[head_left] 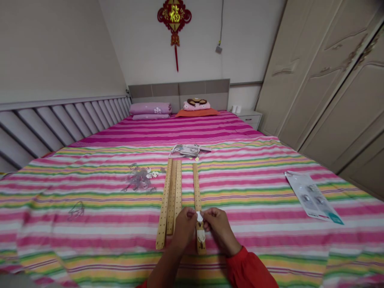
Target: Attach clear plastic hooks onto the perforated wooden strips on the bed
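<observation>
Small white piece at the near part of a narrow wooden strip drilled with a row of holes. The right hand has thumb and forefinger pinched together on the right edge of this piece. The left hand is curled, its thumb and forefinger drawn close together at the left edge; whether they grip the piece cannot be told. Just below, on the strip's near end, lies a second white piece. To the left, three similar strips lie lengthwise, close beside one another. Left of these is a loose heap of clear plastic bits, with several white pieces at its right side. Beyond the strips' far ends rests a clear plastic packet; well to the right, a flat pack lies aslant. A thin, clear item, too faint to identify, lies far left. All rest on a striped bed sheet. Behind stand folded bedding, a headboard and, at right, a wardrobe.
</observation>
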